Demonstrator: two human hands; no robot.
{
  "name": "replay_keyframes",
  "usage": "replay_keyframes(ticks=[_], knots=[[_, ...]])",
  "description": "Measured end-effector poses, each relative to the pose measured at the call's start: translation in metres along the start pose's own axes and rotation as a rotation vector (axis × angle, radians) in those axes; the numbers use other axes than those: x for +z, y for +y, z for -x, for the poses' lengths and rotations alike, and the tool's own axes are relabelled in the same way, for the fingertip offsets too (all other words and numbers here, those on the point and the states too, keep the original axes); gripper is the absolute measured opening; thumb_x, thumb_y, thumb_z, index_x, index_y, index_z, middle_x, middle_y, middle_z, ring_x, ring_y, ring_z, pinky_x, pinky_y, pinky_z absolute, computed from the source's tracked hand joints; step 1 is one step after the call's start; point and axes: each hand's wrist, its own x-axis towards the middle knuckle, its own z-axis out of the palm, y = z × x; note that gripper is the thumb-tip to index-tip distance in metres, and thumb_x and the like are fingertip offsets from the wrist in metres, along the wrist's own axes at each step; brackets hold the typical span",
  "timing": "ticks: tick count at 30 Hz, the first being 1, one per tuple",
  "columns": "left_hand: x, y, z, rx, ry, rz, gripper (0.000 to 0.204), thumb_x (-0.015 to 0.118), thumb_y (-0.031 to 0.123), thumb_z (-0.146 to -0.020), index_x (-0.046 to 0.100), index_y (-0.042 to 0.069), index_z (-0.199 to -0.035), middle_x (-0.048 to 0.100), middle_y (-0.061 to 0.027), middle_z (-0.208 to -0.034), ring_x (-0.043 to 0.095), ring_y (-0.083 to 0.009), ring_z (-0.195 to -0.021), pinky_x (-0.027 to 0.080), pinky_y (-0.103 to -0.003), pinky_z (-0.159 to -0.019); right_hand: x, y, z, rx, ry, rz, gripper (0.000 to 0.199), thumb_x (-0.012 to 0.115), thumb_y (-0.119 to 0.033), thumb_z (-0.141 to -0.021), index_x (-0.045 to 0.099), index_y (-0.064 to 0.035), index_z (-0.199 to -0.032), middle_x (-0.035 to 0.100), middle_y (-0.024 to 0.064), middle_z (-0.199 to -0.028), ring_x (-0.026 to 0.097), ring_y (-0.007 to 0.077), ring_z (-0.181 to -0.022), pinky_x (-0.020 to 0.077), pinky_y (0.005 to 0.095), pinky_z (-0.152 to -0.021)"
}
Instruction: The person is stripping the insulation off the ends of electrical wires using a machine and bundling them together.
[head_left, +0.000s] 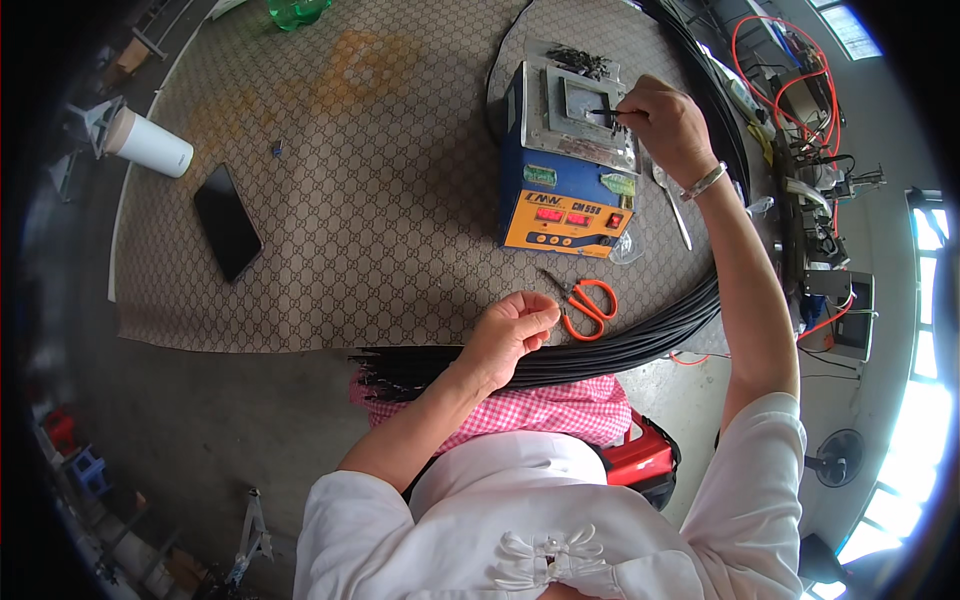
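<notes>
Holds a thin dark rod (pixel 606 112) in the right hand (pixel 665 115), pinched between thumb and fingers, at about 1 o'clock from the view's centre. Has its free tip over the square opening on top of the blue-and-orange solder pot (pixel 575 182); cannot tell contact from a small gap. Looks light and slim, suited to a 2-finger pinch; too small in view for a sure word on stiffness or slipperiness. Probably best gripped at the end inside the hand, back from the likely hot pot. Points to 9 o'clock from the fingers, with its long axis running roughly 9 to 3 o'clock.

With the left hand (pixel 505 335), just off centre toward 5 o'clock, makes a narrow pinch; cannot tell of anything thin inside. Has orange-handled scissors (pixel 572 293) just beside it at 2 o'clock, and a black cable bundle (pixel 640 350) curving past at 4 o'clock.
</notes>
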Motion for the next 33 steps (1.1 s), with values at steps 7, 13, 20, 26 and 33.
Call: replay_keyframes(ticks=[7,13,20,26,33], knots=[[0.001,0.0,0.001,0.032,-0.004,-0.01,0.007,0.061,0.009,-0.082,0.055,0.007,-0.086,0.051,0.0012,-0.071,0.046,-0.007,-0.062,0.039,-0.018,-0.057,-0.009,0.004,0.019,0.196,0.022,-0.552,0.01,0.069,-0.001,-0.068,0.066,-0.003,-0.078,0.058,0.0008,-0.073,0.056,0.0083,-0.066,0.0456,0.021,-0.062],[0.007,0.004,0.0,0.082,-0.023,-0.009,0.008,0.061,0.008,-0.082,0.055,0.006,-0.086,0.051,0.0011,-0.071,0.046,-0.007,-0.061,0.039,-0.018,-0.057,-0.019,-0.003,0.036,0.256,-0.019,-0.93,0.01,0.068,0.004,-0.07,0.066,-0.0012,-0.079,0.06,-0.0018,-0.074,0.056,0.0046,-0.069,0.0461,0.0175,-0.064],[0.017,0.016,0.003,0.13,-0.027,-0.029,0.008,0.061,0.008,-0.082,0.055,0.006,-0.087,0.051,0.0008,-0.071,0.046,-0.0068,-0.062,0.039,-0.019,-0.057,-0.022,-0.01,0.042,0.267,-0.012,-1.022,0.007,0.068,0.003,-0.071,0.065,-0.0007,-0.077,0.059,-0.0023,-0.074,0.055,0.0041,-0.069,0.0455,0.0175,-0.061],[0.008,-0.002,0.0,0.067,-0.038,-0.041,0.009,0.061,0.008,-0.081,0.056,0.006,-0.088,0.052,0.0009,-0.073,0.047,-0.0073,-0.063,0.04,-0.019,-0.06,-0.01,0.01,0.027,0.173,0.069,-0.393,0.008,0.07,-0.004,-0.066,0.065,-0.0031,-0.073,0.058,0.0011,-0.072,0.057,0.0095,-0.064,0.0444,0.0241,-0.057],[0.003,-0.01,-0.001,0.028,-0.038,-0.047,0.01,0.062,0.008,-0.081,0.056,0.007,-0.089,0.055,0.0011,-0.077,0.047,-0.0073,-0.064,0.041,-0.019,-0.061,-0.001,0.012,0.007,0.135,0.003,-0.158,0.007,0.065,-0.008,-0.068,0.065,-0.005,-0.074,0.059,0.0056,-0.077,0.06,0.0233,-0.069,0.0458,0.0324,-0.064]])
